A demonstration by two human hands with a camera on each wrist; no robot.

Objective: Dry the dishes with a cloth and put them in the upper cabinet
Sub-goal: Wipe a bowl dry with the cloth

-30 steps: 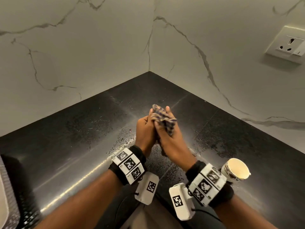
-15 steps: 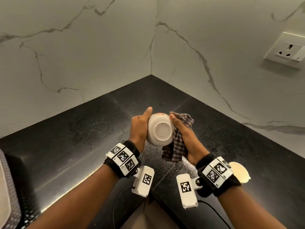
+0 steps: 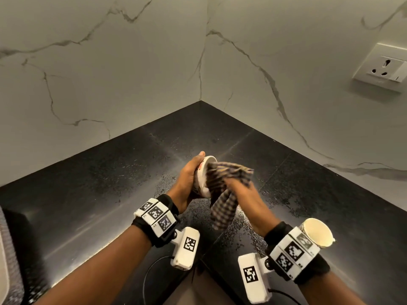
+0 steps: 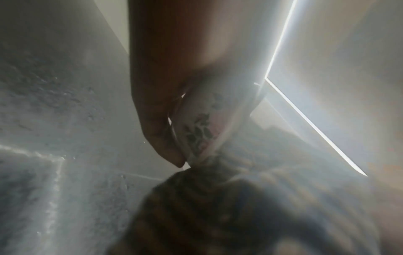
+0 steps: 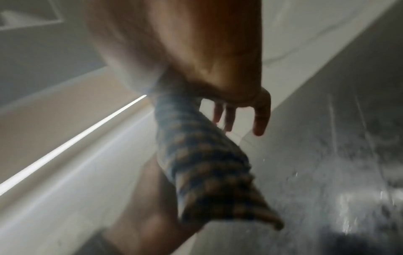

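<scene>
Bowl [image 3: 203,176] is in the air over the wet black counter [image 3: 110,172], tipped on its side, mouth toward the cloth. Left hand [image 3: 187,179] wraps around the bowl's outside, thumb at the rim. Checked cloth [image 3: 222,194] is pushed into the bowl, loose end hanging below. Right hand [image 3: 240,192] clutches the cloth. A cup [image 3: 318,233] stands on the counter, right of the bowl, behind the right wrist.
</scene>
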